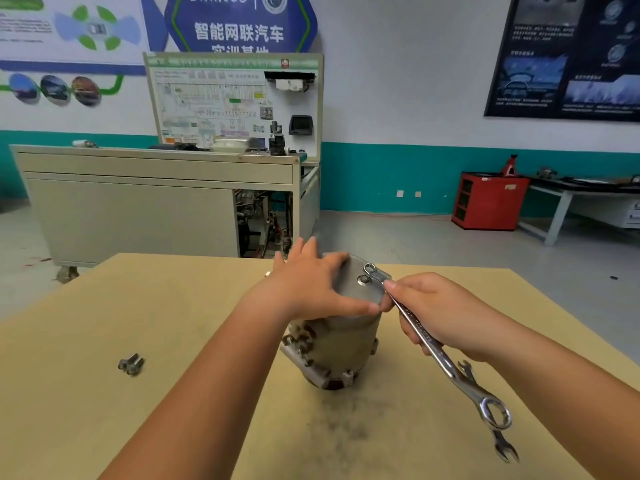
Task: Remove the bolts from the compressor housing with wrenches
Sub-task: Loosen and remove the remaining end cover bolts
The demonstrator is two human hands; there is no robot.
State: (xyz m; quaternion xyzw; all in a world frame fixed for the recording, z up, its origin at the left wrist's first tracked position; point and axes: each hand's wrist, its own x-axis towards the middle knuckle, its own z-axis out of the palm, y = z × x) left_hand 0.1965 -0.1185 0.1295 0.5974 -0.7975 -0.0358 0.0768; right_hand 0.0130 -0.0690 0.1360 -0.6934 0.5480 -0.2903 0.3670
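Observation:
The grey metal compressor housing stands upright in the middle of the wooden table. My left hand lies flat on its top, fingers spread over the lid. A bolt sticks up from the lid's right side. My right hand grips a chrome ring wrench, whose far ring end sits just beyond the bolt. Two loose bolts lie on the table at the left.
A second wrench with open jaws lies on the table under the held one, near the right edge. A dark smudge marks the table in front of the housing. Beyond the table stand a grey training bench and a red cabinet.

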